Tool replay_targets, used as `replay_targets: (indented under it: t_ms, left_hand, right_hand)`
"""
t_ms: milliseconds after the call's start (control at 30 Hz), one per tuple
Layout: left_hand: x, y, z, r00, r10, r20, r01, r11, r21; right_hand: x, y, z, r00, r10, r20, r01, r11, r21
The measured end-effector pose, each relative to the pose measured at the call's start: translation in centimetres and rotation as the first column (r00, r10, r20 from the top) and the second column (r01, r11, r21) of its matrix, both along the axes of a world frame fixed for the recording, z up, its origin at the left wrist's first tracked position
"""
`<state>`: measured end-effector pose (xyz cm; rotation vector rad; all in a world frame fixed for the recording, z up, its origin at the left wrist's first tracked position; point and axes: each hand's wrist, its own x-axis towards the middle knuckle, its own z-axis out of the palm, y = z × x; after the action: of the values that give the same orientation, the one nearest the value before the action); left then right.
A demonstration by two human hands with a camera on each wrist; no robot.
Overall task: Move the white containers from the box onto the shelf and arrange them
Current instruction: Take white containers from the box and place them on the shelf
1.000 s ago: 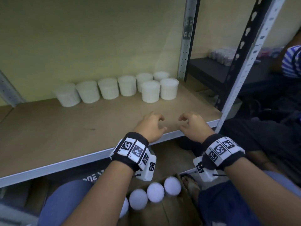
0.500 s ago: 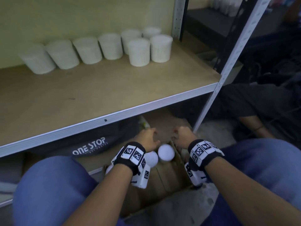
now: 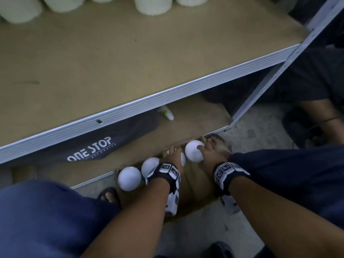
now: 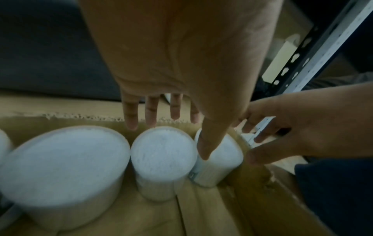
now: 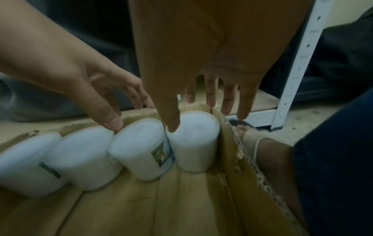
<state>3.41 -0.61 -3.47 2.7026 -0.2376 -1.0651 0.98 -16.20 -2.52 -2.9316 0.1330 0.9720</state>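
Note:
Several white round containers stand in a row in an open cardboard box [image 3: 195, 192] on the floor. My left hand [image 3: 172, 155] hovers over the third container [image 4: 163, 159] with its fingers [image 4: 131, 116] straight and spread past the far rim. The thumb hangs beside that container, and nothing is gripped. My right hand [image 3: 204, 151] reaches over the rightmost container [image 3: 193, 150], [image 5: 193, 138]. Its thumb tip touches the lid and its straight fingers [image 5: 228, 105] extend beyond the box corner. More white containers [image 3: 152, 6] line the back of the wooden shelf [image 3: 130, 62].
A dark bag printed ONE STOP [image 3: 104, 144] and a small white bottle [image 3: 166, 113] lie under the shelf. A perforated metal post [image 3: 270, 81] rises right of the box. My knees and sandalled feet [image 3: 109, 196] flank the box. Another person's leg [image 3: 325, 118] lies far right.
Both hands dropped from the shelf's front edge down into the box and now reach over two containers. The head view tilted down, so the shelf's containers slid to the top edge.

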Motion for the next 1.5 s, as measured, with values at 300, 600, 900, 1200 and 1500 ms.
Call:
replay_targets:
  t_ms: [300,600,900,1200,1500]
  left_hand:
    - [-0.9,0.0,-5.8,0.961,-0.035,0.273,0.012,0.996,0.084]
    - [-1.4,-0.1,-7.6,0.941,-0.002,0.339,-0.02,0.998,0.064]
    - [-0.7,0.4,-4.4,0.985,-0.013,0.174,0.009,1.0,0.023]
    - [0.3,1.6,4.8,0.994,0.022,0.103,-0.02,1.0,-0.019]
    - [-0.3,3.2,15.7,0.974,0.003,0.226,0.021,0.994,-0.104]
  right_hand:
    - [2.1,0.9,-5.0,0.965,0.239,0.111,-0.236,0.971,-0.039]
    - [2.3,2.1,-6.1,0.958,0.214,0.188,-0.209,0.977,-0.045]
    - [2.5,2.2,-2.2,0.985,0.116,0.126,-0.109,0.992,-0.06]
    - [2.9,2.1,5.6,0.98,-0.001,0.197,0.005,1.0,-0.019]
    - [1.2,1.0,17.6,0.97,0.001,0.244,-0.006,1.0,0.02]
